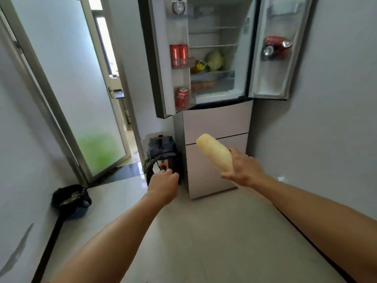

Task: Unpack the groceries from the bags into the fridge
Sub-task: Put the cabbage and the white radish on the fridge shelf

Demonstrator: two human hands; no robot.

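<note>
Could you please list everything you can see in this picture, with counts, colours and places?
fridge: one, pale front, both upper doors open, against the back wall
red cans: two upright on the left door's middle shelf, one on its lower shelf, a few lying in the right door's shelf
cabbage: one, pale green, on an inner shelf
yellow item: one, beside the cabbage, kind unclear
vacuum cleaner: one, grey and orange, on the floor left of the fridge
dustpan: one, dark, long-handled, by the left wall
glass door: one, frosted, ajar on the left
white radish: one, cream, held in the right hand
left hand: loosely closed, empty
right hand: gripping the radish
</note>
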